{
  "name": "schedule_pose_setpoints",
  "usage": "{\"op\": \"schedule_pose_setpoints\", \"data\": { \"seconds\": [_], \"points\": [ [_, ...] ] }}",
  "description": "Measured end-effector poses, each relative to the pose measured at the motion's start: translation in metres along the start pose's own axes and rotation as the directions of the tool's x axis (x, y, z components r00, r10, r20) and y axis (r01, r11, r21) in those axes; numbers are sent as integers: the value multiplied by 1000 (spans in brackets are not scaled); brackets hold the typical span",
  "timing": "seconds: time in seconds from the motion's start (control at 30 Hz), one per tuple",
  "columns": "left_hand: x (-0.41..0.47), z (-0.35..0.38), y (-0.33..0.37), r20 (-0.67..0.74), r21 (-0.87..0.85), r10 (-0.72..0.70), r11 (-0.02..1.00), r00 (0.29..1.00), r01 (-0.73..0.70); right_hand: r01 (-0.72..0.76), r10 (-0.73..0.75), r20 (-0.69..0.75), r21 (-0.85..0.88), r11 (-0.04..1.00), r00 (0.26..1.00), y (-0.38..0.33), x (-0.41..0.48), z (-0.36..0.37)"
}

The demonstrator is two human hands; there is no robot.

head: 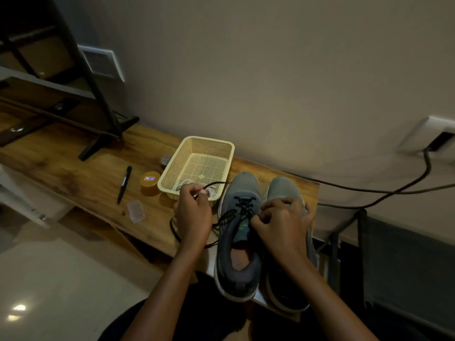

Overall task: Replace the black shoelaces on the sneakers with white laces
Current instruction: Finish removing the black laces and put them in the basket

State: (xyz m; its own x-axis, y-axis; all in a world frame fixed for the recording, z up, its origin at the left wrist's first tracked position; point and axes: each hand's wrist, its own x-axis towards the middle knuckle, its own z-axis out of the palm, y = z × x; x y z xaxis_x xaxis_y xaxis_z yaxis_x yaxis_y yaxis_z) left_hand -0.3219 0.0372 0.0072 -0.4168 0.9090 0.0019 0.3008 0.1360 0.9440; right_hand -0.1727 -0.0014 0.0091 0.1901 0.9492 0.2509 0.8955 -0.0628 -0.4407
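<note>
Two grey sneakers stand side by side on the wooden table, toes pointing away from me. The left sneaker (240,232) still carries a black lace (242,205) in its upper eyelets, with loose ends trailing off to the left. My left hand (193,212) pinches one end of that black lace beside the basket. My right hand (283,227) lies over the right sneaker (283,188), its fingers curled and pinching the lace at the left sneaker's tongue. White laces (209,191) lie in the near corner of the cream basket (197,141).
On the wooden table (73,173) to the left lie a black pen (124,184), a small orange round tin (149,183) and a clear plastic case (136,210). A black stand leg (103,141) rests at the back left. A dark cable (369,190) runs along the wall on the right.
</note>
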Motion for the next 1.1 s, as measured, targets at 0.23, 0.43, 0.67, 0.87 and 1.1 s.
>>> {"op": "schedule_pose_setpoints", "data": {
  "seconds": [0.23, 0.43, 0.67, 0.87, 1.1],
  "points": [
    [-28, 1, 3, 253, 440, 258, 828, 932, -348, 20, -14, 146, -42, 999, 989, -10, 17, -10],
    [-43, 11, -18, 281, 585, 331, 685, 901, -434, 149, -79, 314, -207, 967, 946, -24, 21, 2],
    [-42, 19, -29, 136, 497, 445, 742, 885, -450, 100, -84, 128, -118, 988, 988, -23, 20, 12],
    [-41, 18, -31, 96, 499, 458, 746, 884, -441, -211, 211, 3, 93, 973, 977, -15, 27, 6],
    [-41, 20, -37, 103, 472, 436, 770, 894, -430, 11, -6, 182, -26, 1000, 983, -26, 25, -5]
  ]
}}
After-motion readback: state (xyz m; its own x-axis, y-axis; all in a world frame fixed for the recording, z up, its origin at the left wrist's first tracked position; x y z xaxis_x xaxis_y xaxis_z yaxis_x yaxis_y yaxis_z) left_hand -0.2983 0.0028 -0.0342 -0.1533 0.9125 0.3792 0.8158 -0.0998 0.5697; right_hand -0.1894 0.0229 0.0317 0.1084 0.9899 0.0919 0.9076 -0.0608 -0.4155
